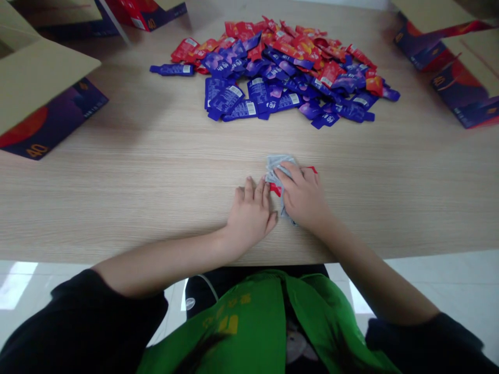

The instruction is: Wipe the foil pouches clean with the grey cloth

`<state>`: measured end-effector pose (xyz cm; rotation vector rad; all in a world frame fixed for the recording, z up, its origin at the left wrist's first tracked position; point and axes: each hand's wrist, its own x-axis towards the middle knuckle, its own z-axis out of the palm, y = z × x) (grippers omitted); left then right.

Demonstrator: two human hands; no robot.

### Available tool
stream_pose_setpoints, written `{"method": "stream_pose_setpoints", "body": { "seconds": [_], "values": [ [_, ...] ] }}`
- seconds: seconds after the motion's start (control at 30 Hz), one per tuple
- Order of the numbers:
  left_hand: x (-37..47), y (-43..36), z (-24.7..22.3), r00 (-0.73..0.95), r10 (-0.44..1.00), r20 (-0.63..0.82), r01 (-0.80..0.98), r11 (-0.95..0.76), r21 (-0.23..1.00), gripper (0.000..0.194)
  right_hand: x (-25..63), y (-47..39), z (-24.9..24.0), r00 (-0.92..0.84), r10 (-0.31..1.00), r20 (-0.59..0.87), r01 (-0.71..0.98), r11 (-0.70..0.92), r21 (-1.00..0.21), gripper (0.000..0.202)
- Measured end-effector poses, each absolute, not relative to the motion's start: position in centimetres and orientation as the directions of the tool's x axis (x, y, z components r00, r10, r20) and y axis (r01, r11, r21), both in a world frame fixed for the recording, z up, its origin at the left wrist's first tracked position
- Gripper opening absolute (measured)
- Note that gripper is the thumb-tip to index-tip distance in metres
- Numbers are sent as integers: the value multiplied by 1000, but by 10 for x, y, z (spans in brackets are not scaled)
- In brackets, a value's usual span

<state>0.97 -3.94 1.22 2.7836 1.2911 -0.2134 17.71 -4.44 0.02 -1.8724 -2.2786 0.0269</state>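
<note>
On the near part of the table, my right hand lies over a crumpled grey cloth, its fingers bent onto it. Under that hand and the cloth is a red packet; its ends peek out on either side and the rest is hidden. My left hand rests palm down just left of the packet, fingers stretched out, with the fingertips close to the packet's left end. Whether they touch it I cannot tell. Farther back lies a heap of small packets, red ones behind and blue-purple ones in front.
An open box with a blue and orange print stands at the left, with more boxes behind it. Two similar boxes are at the right. The table's front edge runs close to my body.
</note>
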Motion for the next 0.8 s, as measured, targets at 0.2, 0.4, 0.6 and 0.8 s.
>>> {"method": "stream_pose_setpoints", "body": {
  "seconds": [0.2, 0.4, 0.6, 0.8],
  "values": [
    [10, -39, 12, 642, 746, -176, 756, -654, -16, 71, 229, -67, -8, 33, 980, 196, 990, -5, -142, 55],
    [11, -39, 13, 628, 759, -171, 767, -641, -26, 70, 254, -70, -4, 48, 985, 165, 985, -19, -174, 52],
    [11, -39, 12, 629, 765, -137, 772, -635, -5, 67, 201, -57, 12, -116, 951, 286, 938, 199, -282, 55],
    [10, -38, 11, 641, 753, -149, 759, -651, -19, 67, 186, -61, -2, -235, 958, 163, 951, 262, -167, 53]
  ]
}}
